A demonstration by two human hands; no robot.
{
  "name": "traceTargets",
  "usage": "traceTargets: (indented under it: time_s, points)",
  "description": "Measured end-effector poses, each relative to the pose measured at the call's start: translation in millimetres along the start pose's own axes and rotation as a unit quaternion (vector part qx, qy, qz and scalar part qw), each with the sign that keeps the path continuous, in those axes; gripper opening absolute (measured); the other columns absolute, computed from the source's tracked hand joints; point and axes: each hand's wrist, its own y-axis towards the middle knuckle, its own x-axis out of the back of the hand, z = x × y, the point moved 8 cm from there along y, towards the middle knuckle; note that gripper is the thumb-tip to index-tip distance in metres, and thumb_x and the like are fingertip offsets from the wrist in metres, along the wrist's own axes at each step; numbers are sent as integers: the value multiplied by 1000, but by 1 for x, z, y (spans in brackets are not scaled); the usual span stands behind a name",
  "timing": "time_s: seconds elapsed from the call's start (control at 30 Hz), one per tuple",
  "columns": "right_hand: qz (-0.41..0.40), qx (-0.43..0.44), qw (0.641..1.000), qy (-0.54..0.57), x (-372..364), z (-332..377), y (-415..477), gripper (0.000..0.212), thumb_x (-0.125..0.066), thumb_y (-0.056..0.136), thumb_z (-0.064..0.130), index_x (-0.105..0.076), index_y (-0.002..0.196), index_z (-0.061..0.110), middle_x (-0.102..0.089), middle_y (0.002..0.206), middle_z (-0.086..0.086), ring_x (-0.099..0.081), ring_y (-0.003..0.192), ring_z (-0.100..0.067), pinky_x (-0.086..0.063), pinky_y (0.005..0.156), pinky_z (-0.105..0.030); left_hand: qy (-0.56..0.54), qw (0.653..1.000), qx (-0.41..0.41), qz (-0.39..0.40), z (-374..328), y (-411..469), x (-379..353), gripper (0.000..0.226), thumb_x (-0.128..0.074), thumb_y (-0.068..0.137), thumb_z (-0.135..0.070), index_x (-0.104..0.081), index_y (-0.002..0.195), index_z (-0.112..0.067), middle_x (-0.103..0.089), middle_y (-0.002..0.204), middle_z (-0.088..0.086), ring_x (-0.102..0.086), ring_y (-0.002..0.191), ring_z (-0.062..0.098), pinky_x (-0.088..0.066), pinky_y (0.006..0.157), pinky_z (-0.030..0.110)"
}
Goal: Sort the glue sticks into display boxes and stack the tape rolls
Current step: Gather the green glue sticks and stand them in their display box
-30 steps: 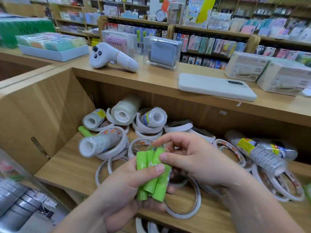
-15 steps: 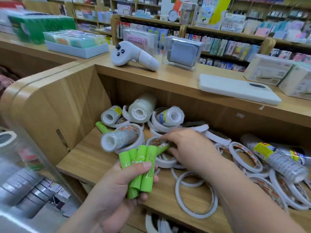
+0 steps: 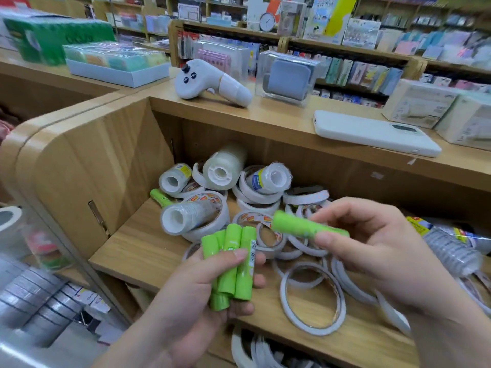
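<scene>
My left hand (image 3: 191, 296) grips a bundle of several green glue sticks (image 3: 231, 264) upright, thumb across them. Just right of the bundle, my right hand (image 3: 372, 251) pinches one more green glue stick (image 3: 305, 227), held level above the shelf. Another green glue stick (image 3: 160, 197) lies at the back left of the wooden shelf (image 3: 140, 251), partly under the tape. A jumble of white tape rolls (image 3: 310, 293) and shrink-wrapped packs of clear tape (image 3: 186, 216) covers the shelf behind and under both hands.
On the counter top above lie a white handheld controller (image 3: 210, 82), a white phone (image 3: 372, 132), a clear box (image 3: 288, 77) and cardboard boxes (image 3: 419, 102). Grey tape rolls (image 3: 34, 301) sit low at the left. More tape rings (image 3: 263, 351) show on the shelf below.
My right hand has come up out of the tape pile with a green glue stick pinched in it. The left hand kept its bundle and the view drew closer.
</scene>
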Motion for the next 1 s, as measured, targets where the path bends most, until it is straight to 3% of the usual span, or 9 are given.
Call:
traceTargets:
  time_s: [0.07, 0.17, 0.23, 0.33, 0.47, 0.67, 0.73, 0.83, 1.0]
  points:
    - [47, -12, 999, 18, -6, -3, -3, 15, -85, 76, 23, -77, 86, 16, -65, 65, 1, -55, 56, -6, -43, 52, -16, -9, 1000, 6, 15, 2, -3, -7, 44, -71, 64, -18, -71, 106, -7, -76, 98, 17, -69, 63, 22, -49, 40, 28]
    - [126, -55, 990, 44, -24, -11, -4, 16, -79, 77, 21, -75, 93, 22, -66, 75, -6, -62, 62, -22, -50, 54, -29, 13, 999, -1, 29, 5, -7, -13, 46, -80, 53, -6, -78, 98, -12, -76, 99, 15, -72, 68, 21, -52, 44, 31]
    - [168, -77, 980, 76, -41, -15, -3, 27, -81, 79, 13, -71, 102, 24, -69, 84, -8, -69, 70, -26, -53, 58, -27, 24, 999, 4, 41, 10, -11, -17, 39, -77, 62, -12, -79, 100, -16, -75, 97, 16, -73, 72, 23, -55, 47, 33]
    - [140, -95, 977, 129, -60, -20, 3, 37, -80, 81, 6, -63, 109, 22, -66, 74, -8, -64, 61, -19, -51, 52, -24, 13, 999, 16, 39, 18, -19, -17, 47, -86, 57, -26, -79, 102, -16, -73, 96, 20, -73, 75, 27, -54, 44, 33]
    - [95, -67, 986, 116, -85, -22, 2, 27, -87, 75, 11, -68, 91, 22, -63, 65, 0, -59, 58, -13, -49, 54, -29, -35, 999, -8, -5, 17, -36, -4, 82, -102, 23, -29, -80, 101, -15, -73, 93, 19, -73, 70, 25, -53, 38, 31]
    - [123, -22, 985, 117, -134, -18, -6, 19, -81, 82, 13, -73, 98, 17, -62, 67, 3, -55, 56, -4, -47, 56, -20, -80, 992, -44, -89, 15, -62, 39, 89, -103, 19, -24, -79, 103, -8, -71, 82, 17, -71, 62, 19, -52, 37, 29]
    - [123, -15, 988, 91, -146, -18, -7, 13, -78, 86, 20, -73, 98, 22, -67, 75, -1, -53, 62, -5, -48, 61, -22, -90, 987, -60, -116, 10, -69, 57, 88, -103, 16, -22, -80, 99, -6, -70, 80, 16, -70, 62, 19, -52, 38, 28]
    - [128, 1, 992, 10, -165, -19, -4, 7, -71, 91, 25, -74, 98, 25, -70, 82, 7, -55, 66, 0, -44, 64, -13, -114, 980, -87, -137, -2, -77, 83, 87, -102, 13, -21, -79, 94, -2, -69, 80, 17, -70, 61, 19, -53, 41, 27]
    - [139, 33, 974, -176, -205, -20, 17, 28, -60, 97, 34, -64, 125, 32, -60, 116, 21, -53, 106, 5, -41, 92, -13, -92, 974, -133, -159, -36, -81, 125, 74, -103, 18, -25, -81, 85, -5, -72, 79, 13, -71, 61, 17, -53, 41, 26]
